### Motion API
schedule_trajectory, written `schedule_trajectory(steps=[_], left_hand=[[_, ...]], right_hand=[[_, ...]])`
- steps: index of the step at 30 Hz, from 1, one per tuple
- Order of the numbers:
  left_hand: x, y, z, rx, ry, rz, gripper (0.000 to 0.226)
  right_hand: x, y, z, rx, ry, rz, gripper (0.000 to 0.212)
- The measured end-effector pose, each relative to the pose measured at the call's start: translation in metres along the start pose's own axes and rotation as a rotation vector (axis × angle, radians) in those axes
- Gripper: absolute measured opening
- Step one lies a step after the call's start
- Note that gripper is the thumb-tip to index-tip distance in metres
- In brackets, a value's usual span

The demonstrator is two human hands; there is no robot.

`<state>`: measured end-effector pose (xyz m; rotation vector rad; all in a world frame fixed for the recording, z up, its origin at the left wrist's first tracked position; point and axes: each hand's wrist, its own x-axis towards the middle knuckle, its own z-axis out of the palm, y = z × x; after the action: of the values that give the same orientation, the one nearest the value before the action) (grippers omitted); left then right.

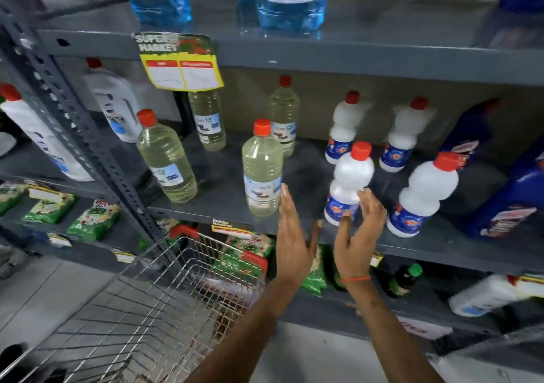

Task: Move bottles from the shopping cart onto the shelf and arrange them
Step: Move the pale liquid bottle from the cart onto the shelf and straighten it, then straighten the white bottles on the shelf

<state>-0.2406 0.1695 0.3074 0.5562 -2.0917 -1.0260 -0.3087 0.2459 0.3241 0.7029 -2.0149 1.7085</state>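
Bottle (348,184), white, red cap, upright at front edge of grey shelf (223,173), second white one (424,196) just right. Right hand (360,229) open-palmed, fingertips against its lower body, not closed round it. Left hand (294,235) flat, empty, fingertips beside clear yellowish bottle (262,168). Wire shopping cart (153,303) below left; 2 more white bottles stand behind.
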Motion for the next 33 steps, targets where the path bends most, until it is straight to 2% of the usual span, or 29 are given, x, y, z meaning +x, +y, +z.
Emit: schedule_trajectory(steps=[3, 5, 7, 9, 11, 13, 15, 18, 30, 33], left_hand=[[0.008, -0.005, 0.012, -0.083, 0.010, -0.035, 0.093], [0.014, -0.012, 0.019, -0.150, 0.026, -0.151, 0.099], [0.020, -0.008, 0.037, -0.109, -0.002, -0.271, 0.106], [0.026, -0.013, 0.053, -0.092, 0.011, -0.334, 0.108], [0.030, -0.019, 0.064, -0.106, 0.032, -0.385, 0.100], [0.031, -0.020, 0.068, -0.064, 0.061, -0.415, 0.085], [0.031, -0.021, 0.069, -0.035, 0.078, -0.423, 0.075], [0.031, -0.020, 0.069, -0.017, 0.083, -0.419, 0.073], [0.031, -0.023, 0.067, 0.009, 0.071, -0.391, 0.075], [0.029, -0.022, 0.067, -0.034, 0.044, -0.364, 0.096]], right_hand=[[-0.002, 0.012, -0.012, -0.106, 0.041, 0.022, 0.049], [0.001, 0.020, -0.018, -0.111, 0.064, 0.086, 0.062], [0.013, 0.045, -0.036, -0.156, 0.079, 0.203, 0.083], [0.025, 0.072, -0.047, -0.194, 0.026, 0.343, 0.103], [0.033, 0.091, -0.051, -0.206, -0.078, 0.444, 0.111], [0.037, 0.103, -0.053, -0.170, -0.167, 0.499, 0.107], [0.039, 0.110, -0.054, -0.152, -0.177, 0.518, 0.092], [0.040, 0.109, -0.053, -0.143, -0.176, 0.547, 0.073], [0.041, 0.112, -0.050, -0.108, -0.164, 0.543, 0.072], [0.043, 0.112, -0.051, -0.107, -0.210, 0.542, 0.078]])
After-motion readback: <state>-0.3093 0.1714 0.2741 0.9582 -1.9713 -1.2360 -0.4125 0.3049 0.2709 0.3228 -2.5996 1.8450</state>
